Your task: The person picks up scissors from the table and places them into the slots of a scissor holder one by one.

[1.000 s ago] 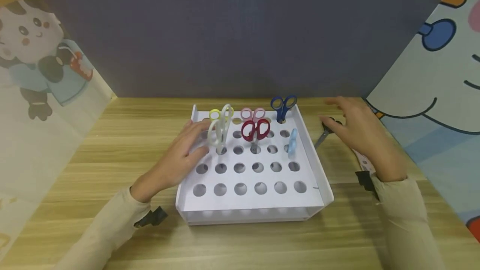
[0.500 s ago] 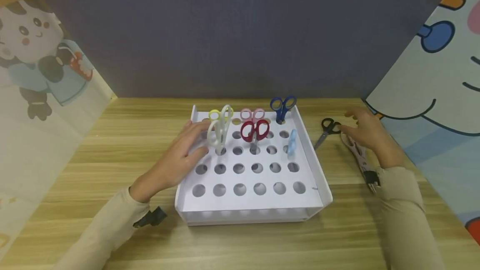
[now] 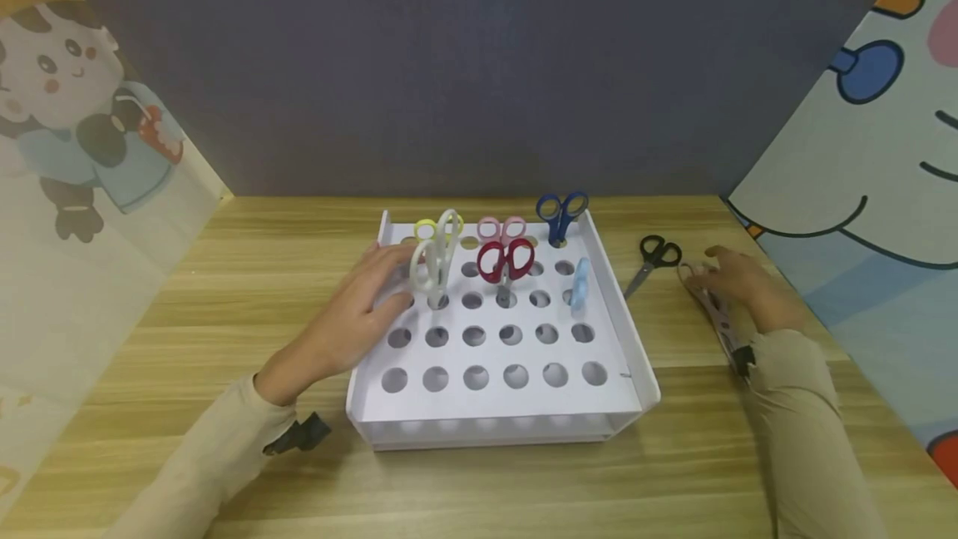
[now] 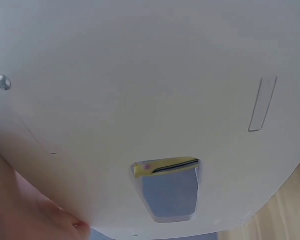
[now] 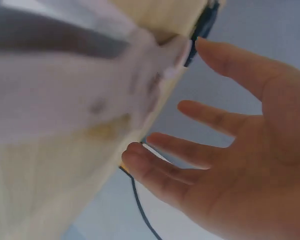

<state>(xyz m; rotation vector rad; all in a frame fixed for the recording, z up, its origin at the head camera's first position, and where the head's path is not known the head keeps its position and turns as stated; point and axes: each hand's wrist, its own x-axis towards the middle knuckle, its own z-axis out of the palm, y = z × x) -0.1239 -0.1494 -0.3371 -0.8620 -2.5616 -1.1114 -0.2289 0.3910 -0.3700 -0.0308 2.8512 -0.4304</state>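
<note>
My left hand (image 3: 355, 314) rests on the left wall of a white rack (image 3: 494, 402), thumb and fingers over its top beside upright white-handled scissors (image 3: 439, 264). In the left wrist view, the rack's wall (image 4: 115, 100) fills most of the picture. On the right, my right hand (image 3: 741, 281) is low over the handle end of pale pink scissors (image 3: 720, 321) lying on the table. The right wrist view shows its fingers spread, apart from the blurred pale pink scissors (image 5: 90, 95). Black-handled scissors (image 3: 653, 260) lie between rack and right hand.
Dark red scissors (image 3: 506, 267), pink ones (image 3: 502, 235), dark blue ones (image 3: 557, 227) and light blue ones (image 3: 580, 285) stand in rack holes. Yellow handles (image 3: 425, 222) show behind the white pair. A grey panel (image 3: 479, 73) rises at the table's back; printed panels flank both sides.
My right hand has moved from above the black-handled scissors rightwards and down to the pale pink scissors, baring the black handles. The left hand has stayed on the rack.
</note>
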